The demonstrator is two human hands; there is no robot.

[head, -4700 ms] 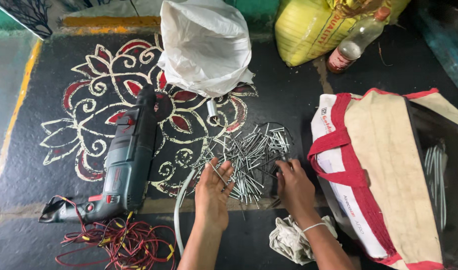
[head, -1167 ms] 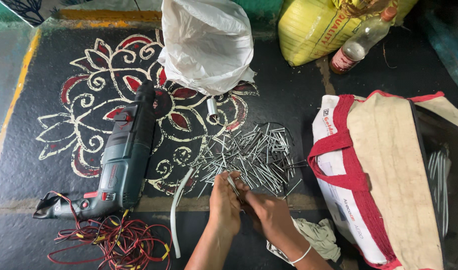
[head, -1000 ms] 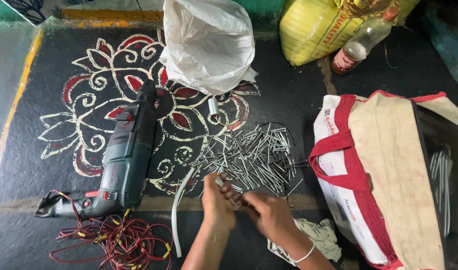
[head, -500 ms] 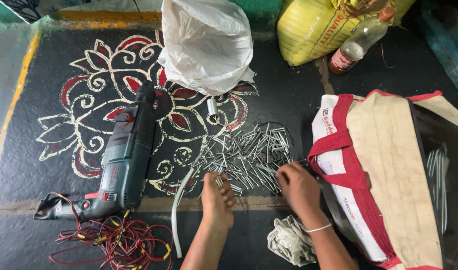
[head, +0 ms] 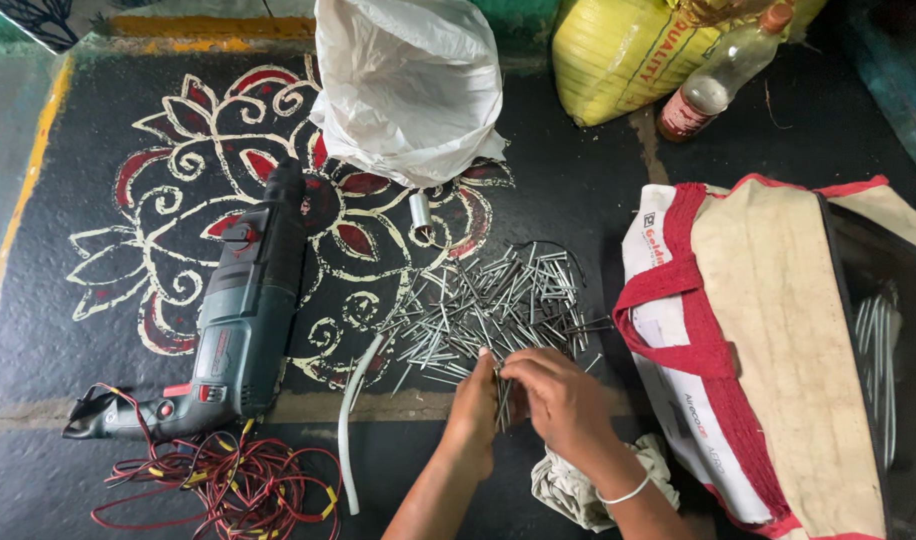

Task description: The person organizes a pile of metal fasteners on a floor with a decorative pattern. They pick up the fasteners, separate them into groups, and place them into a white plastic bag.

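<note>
Gathering steel nails [head: 488, 300] into a bundle, the left hand [head: 475, 400] is pinching several upright while the right hand [head: 563, 400] is closing around them, just below the loose pile.

Grey-silver nails [head: 488, 305] on a black floor [head: 578, 190] painted with a red-and-cream floral pattern [head: 218, 200]; dark green drill [head: 243, 320] with red-black cord [head: 218, 485]; white plastic bag [head: 408, 85]; yellow sack [head: 618, 55] at the far edge; beige bag with red straps [head: 768, 340].
</note>
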